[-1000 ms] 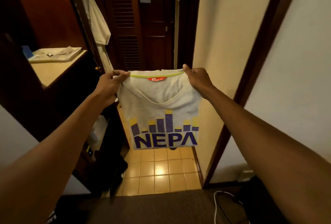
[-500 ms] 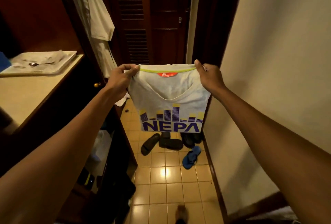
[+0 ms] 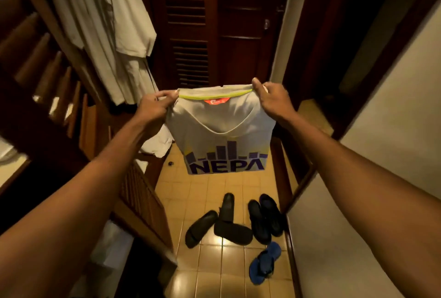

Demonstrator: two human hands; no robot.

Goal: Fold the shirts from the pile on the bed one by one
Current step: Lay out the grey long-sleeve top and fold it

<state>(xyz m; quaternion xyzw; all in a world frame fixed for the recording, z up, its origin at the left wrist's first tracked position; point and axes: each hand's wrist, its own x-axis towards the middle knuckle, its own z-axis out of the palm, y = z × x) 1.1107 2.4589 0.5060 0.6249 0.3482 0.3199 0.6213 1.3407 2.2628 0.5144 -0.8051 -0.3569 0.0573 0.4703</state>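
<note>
We pinch the folded shirt (image 3: 224, 130) between left hand (image 3: 152, 107) and right hand (image 3: 272, 99); next it needs a surface to lie on.

The shirt (image 3: 222, 128) label's lettering is unreadably small; robe (image 3: 107, 23) cut off above.

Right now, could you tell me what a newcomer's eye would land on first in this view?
First comes the light grey shirt printed NEPA, held up mid-frame with its top corners pinched by the left hand and the right hand. Below it, dark sandals and one blue sandal lie scattered on the yellow tiled floor. A pale robe hangs at upper left.
</note>
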